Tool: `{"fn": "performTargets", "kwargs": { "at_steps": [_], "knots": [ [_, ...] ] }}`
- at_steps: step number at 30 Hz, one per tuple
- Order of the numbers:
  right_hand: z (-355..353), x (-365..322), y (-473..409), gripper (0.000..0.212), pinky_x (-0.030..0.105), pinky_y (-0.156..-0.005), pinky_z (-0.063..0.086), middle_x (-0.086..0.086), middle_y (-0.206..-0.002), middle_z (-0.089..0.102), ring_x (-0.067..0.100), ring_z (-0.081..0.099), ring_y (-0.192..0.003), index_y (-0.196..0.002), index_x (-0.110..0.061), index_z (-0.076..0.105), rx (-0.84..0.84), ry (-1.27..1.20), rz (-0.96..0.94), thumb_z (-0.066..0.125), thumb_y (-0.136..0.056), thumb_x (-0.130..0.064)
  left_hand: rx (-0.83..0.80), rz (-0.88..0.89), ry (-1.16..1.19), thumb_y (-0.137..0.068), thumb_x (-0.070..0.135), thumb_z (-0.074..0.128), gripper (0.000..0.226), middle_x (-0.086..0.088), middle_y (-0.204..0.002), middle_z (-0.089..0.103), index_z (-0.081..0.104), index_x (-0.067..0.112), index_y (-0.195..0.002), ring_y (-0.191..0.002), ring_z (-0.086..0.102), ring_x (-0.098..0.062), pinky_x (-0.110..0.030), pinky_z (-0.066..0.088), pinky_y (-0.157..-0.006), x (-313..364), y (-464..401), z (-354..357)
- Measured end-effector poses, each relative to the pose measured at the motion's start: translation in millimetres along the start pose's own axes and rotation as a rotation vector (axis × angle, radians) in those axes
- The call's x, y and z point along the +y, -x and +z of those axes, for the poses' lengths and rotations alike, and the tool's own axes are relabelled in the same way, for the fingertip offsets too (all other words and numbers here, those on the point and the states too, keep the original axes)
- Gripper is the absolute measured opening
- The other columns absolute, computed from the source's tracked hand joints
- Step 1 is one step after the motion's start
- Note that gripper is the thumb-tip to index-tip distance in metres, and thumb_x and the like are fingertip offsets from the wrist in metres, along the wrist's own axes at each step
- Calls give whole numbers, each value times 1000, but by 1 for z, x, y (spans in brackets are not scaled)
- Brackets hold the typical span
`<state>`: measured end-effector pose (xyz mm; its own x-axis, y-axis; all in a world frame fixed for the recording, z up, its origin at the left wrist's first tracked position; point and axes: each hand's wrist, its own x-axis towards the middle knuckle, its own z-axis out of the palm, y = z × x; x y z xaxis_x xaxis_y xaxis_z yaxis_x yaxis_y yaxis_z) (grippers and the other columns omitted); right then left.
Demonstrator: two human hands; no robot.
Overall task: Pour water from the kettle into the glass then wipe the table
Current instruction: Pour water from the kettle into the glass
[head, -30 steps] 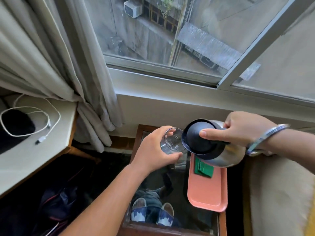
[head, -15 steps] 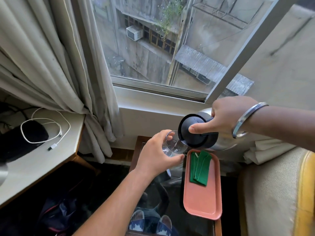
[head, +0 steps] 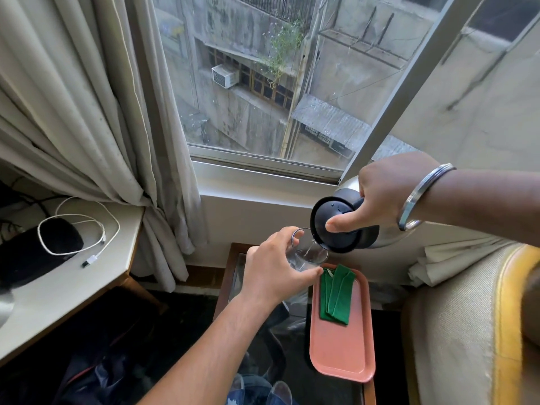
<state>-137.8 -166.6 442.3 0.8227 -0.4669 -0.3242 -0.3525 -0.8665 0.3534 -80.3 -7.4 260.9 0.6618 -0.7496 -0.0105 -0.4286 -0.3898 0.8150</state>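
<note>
My left hand (head: 271, 268) grips a clear glass (head: 308, 252) and holds it above the far end of a glass-topped wooden table (head: 230, 276). The steel kettle with a black lid (head: 336, 226) is in my right hand (head: 382, 194), tipped steeply to the left with its spout over the glass rim. My thumb presses on the lid. A thin stream of water falls into the glass. Below, a folded green cloth (head: 336, 293) lies on a pink tray (head: 342, 346).
A pale desk (head: 58, 287) at the left carries a black pouch (head: 32, 252) and a white cable (head: 96, 232). Curtains (head: 87, 112) hang beside the window (head: 277, 83). A beige and yellow armchair (head: 467, 317) stands at the right.
The kettle has tipped further and water now runs into the glass. Both hands have stayed together over the table's far end while my head has lifted, showing more window.
</note>
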Motion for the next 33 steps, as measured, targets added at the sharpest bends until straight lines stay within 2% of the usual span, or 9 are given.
{"fn": "performTargets", "kwargs": {
  "at_steps": [5,11,18,24,33],
  "knots": [
    [-8,4,9,84,26,-50,40,0,-52,56,23,53,-51,-51,-16,50,7,13,2,34,-44,-98,19,0,6,-67,64,77,69,21,-109,66,55,39,-128,-100,63,-4,-44,49,-100,9,2,4],
    [-14,4,16,83,28,-53,43,0,-53,57,22,54,-52,-51,-16,50,40,62,-14,34,-43,-97,19,2,7,-64,65,76,67,21,-106,66,55,41,-123,-97,64,-4,-46,52,-97,16,2,5],
    [-20,4,21,82,28,-53,41,1,-53,57,23,55,-54,-51,-17,49,82,100,-31,35,-45,-97,34,12,-6,-64,66,74,65,22,-104,65,55,41,-121,-95,63,-3,-43,51,-95,22,3,5],
    [-27,6,23,82,28,-53,41,0,-52,55,21,51,-51,-55,-16,50,118,142,-46,35,-46,-97,42,13,-18,-68,62,77,64,23,-107,64,55,41,-123,-96,61,-2,-36,40,-95,25,1,5],
    [-35,15,25,87,28,-53,44,2,-48,55,24,52,-48,-50,-14,52,183,190,-58,30,-42,-98,50,18,-18,-67,62,77,64,22,-106,65,55,40,-123,-96,61,-3,-34,38,-93,32,-2,9]
  ]
}}
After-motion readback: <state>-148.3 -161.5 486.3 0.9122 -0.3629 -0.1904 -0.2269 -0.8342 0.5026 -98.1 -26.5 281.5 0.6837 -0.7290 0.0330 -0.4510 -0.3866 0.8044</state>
